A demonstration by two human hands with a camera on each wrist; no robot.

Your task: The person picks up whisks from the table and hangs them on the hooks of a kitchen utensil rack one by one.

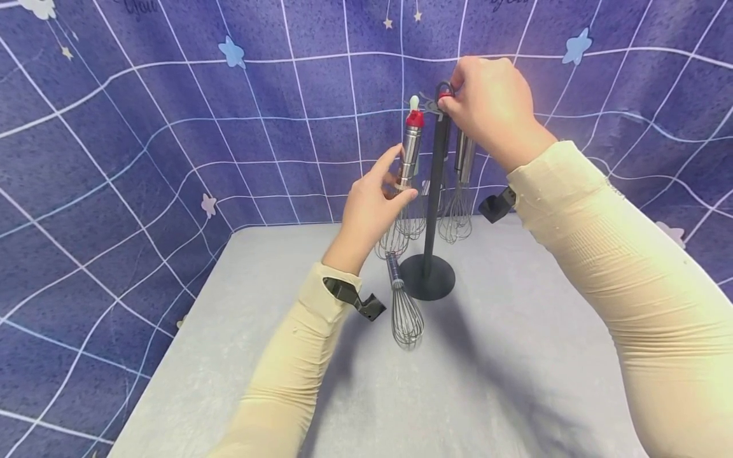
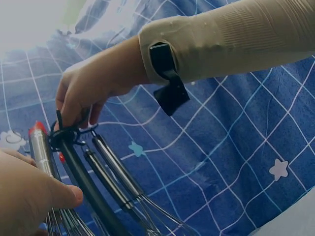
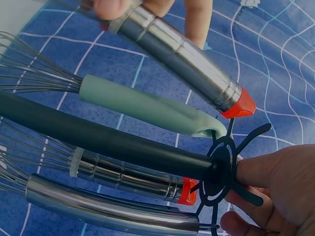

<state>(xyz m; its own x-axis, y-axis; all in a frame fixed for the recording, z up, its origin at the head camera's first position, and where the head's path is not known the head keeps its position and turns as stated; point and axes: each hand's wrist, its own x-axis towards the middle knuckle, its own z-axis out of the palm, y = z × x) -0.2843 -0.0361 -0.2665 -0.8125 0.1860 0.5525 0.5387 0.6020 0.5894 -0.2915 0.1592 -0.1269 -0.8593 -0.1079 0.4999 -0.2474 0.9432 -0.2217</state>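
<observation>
My left hand (image 1: 366,207) holds a whisk (image 1: 411,143) with a chrome handle and red end cap, gripping it low near the wires. In the right wrist view its red end cap (image 3: 239,104) sits against a hook arm of a black whisk stand (image 1: 438,172). At the stand's top, my right hand (image 1: 495,95) pinches the hub, with thumb and fingers close by the hooks (image 3: 220,167). Hanging from the stand are a whisk with a pale green handle (image 3: 142,103), another red-capped chrome whisk (image 3: 130,172) and a plain chrome whisk (image 3: 113,206).
A small whisk (image 1: 406,315) with a metal handle lies on the grey table (image 1: 275,381) before the stand's round base (image 1: 427,278). A blue checked curtain (image 1: 258,140) with stars hangs close behind. Each sleeve carries a black wrist mount (image 1: 497,205).
</observation>
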